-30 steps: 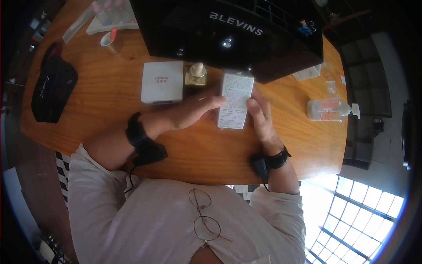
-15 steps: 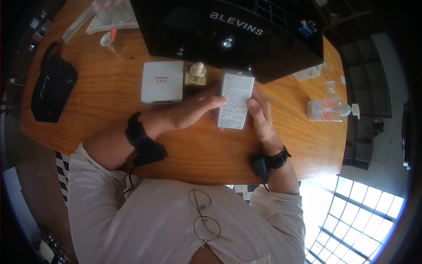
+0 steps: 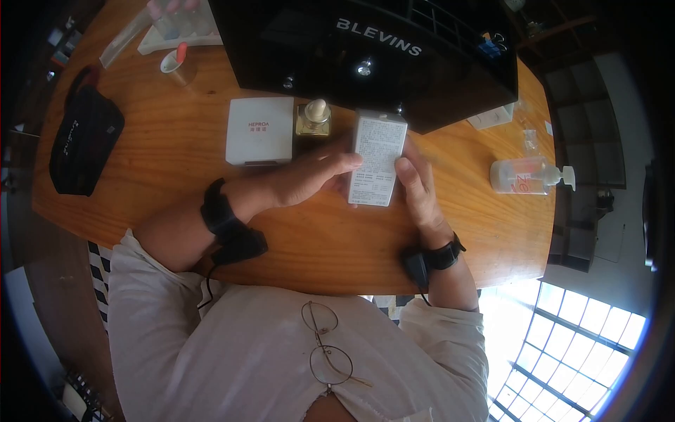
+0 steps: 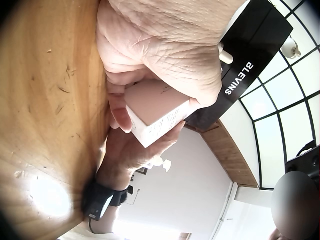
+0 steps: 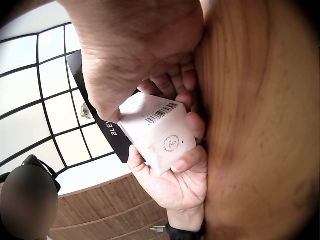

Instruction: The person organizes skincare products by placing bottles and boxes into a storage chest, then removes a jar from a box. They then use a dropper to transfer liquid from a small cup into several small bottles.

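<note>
Between both hands a small white carton (image 3: 378,158) is held up over the wooden table, its panel of fine print facing the head camera. My left hand (image 3: 302,181) grips it from the left, thumb lying on the printed face and fingers behind. On the other side my right hand (image 3: 420,188) holds the carton, its thumb along the right edge. A barcode and a round leaf mark show on the carton (image 5: 160,132) in the right wrist view, with fingers of both hands around it. Just left of the carton stands a square glass bottle (image 3: 313,119) with a pale cap.
A white HEPROA box (image 3: 259,131) lies behind the left forearm. The black BLEVINS case (image 3: 365,56) stands at the back. A pump bottle (image 3: 519,176) lies on its side at right. At left are a black pouch (image 3: 87,144) and a cup (image 3: 177,68).
</note>
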### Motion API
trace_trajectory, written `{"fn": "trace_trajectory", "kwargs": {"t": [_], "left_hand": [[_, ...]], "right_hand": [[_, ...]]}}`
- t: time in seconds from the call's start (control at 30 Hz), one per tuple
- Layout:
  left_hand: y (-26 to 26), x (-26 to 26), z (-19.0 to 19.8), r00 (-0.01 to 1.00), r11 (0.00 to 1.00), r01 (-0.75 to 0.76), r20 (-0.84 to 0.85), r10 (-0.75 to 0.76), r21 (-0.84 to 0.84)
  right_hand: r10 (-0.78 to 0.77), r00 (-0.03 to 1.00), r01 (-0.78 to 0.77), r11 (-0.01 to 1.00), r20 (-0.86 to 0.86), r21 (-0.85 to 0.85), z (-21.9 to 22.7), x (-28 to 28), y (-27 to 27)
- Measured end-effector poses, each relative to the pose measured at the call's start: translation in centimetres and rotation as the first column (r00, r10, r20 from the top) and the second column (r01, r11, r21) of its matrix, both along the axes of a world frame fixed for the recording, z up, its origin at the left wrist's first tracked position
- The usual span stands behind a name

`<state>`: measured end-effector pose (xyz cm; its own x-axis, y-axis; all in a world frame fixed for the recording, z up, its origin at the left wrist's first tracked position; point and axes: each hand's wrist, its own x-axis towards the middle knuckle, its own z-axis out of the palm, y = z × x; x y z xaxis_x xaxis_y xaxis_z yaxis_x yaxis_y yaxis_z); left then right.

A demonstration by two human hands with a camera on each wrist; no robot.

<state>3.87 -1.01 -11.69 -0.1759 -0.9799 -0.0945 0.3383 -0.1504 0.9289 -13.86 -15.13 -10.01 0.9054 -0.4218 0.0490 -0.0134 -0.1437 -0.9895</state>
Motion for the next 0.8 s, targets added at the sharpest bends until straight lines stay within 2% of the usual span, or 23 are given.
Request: {"fn": "trace_trajectory", "kwargs": {"t": [0.8], "left_hand": [[-0.04, 0.08, 0.08, 1.000, 1.000, 0.009, -0.019, -0.008, 0.017]], "right_hand": [[-0.018, 1.000, 0.018, 1.000, -0.006, -0.015, 0.11, 0.05, 0.11]]}}
